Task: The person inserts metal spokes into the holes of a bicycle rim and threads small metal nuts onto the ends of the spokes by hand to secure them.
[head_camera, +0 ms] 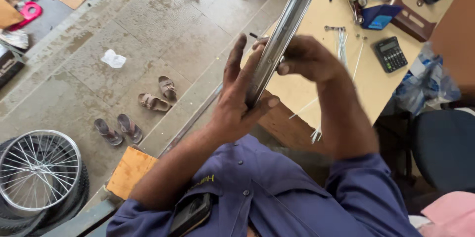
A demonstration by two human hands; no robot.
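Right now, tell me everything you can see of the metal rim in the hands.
The metal rim is a bare, silvery hoop seen edge-on, its grooved channel dull and slightly grimy. It slants from the upper edge of the view down over the corner of the wooden table. The left hand cups its lower part; the right hand pinches it from the other side.

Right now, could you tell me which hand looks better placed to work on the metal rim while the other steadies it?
Probably the right hand: its fingertips pinch at the metal rim near a small dark pin-like piece. The left hand lies flat along the rim, thumb hooked round its edge, in a steadying grip.
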